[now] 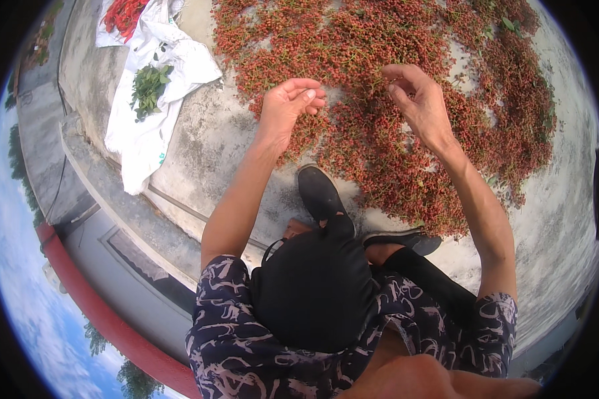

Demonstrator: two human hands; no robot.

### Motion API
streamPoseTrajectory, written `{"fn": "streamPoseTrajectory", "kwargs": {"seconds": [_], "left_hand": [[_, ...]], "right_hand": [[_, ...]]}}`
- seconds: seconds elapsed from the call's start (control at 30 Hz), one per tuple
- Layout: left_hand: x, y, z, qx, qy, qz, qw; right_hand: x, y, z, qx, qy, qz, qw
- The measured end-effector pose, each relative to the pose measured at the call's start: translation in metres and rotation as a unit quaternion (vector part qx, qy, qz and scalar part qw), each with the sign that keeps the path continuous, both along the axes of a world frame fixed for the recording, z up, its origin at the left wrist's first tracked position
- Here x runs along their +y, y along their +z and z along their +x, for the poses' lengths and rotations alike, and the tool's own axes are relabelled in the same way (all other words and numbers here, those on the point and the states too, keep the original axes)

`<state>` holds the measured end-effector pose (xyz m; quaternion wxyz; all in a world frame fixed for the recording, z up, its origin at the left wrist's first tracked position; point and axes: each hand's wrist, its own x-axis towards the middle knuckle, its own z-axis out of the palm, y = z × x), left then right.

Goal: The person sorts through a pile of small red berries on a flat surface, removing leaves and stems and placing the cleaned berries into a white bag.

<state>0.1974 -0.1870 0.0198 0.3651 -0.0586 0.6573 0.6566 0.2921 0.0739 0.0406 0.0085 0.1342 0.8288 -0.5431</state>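
Note:
Reddish Sichuan-pepper-like berry clusters point(379, 139) on green stems lie spread in a thin layer before me. My left hand point(288, 105) hovers over the near left part of the layer. Its thumb rests against the curled fingers, and whether something small is pinched there is too fine to make out. To the right, my right hand point(424, 102) is above the denser berries. Its fingers are bent, with a gap between thumb and fingertips, and nothing shows in that gap.
White woven sacking point(147, 142) lies at the left, with a pile of green leaves point(150, 90) and red chili peppers point(122, 20) on it. Pale concrete point(204, 149) forms the floor, bounded by a raised ledge point(115, 179). My black shoe point(320, 192) is close to the berries.

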Motion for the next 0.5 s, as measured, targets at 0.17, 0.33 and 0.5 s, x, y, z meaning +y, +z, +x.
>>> {"fn": "streamPoseTrajectory", "kwargs": {"seconds": [0.17, 0.33, 0.5], "left_hand": [[-0.128, -0.034, -0.060, -0.039, 0.268, -0.079, 0.959], [-0.297, 0.004, -0.161, 0.127, 0.443, -0.069, 0.885], [-0.257, 0.001, -0.161, 0.162, 0.374, -0.408, 0.817]], "right_hand": [[0.022, -0.002, 0.007, -0.030, 0.012, 0.033, 0.999], [0.047, 0.005, 0.028, -0.070, 0.043, 0.041, 0.996], [0.080, 0.000, 0.052, -0.080, 0.010, 0.122, 0.989]]}}
